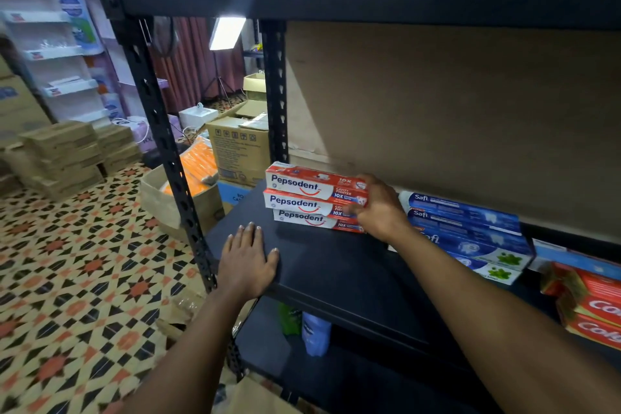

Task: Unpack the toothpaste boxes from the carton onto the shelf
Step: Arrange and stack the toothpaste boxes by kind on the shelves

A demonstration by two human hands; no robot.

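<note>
Neatly stacked, three Pepsodent boxes (304, 202) sat on the black shelf (336, 265), toward its 11 o'clock corner. The right hand (379, 208) gripped the stack's 3 o'clock end, fingers curled on it. The left hand (247, 259) lay flat and spread at the shelf's front edge, at 7 o'clock from the stack. Safi boxes (470, 228) lay at the stack's 3 o'clock.

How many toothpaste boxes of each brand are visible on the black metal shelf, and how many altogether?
red and white Pepsodent toothpaste boxes: 3
blue Safi toothpaste boxes: 4
red Colgate toothpaste boxes, cut by the frame edge: 3 visible
Total: 10
Not counted: pale blue pack behind the Colgate stack, label unreadable.
</note>
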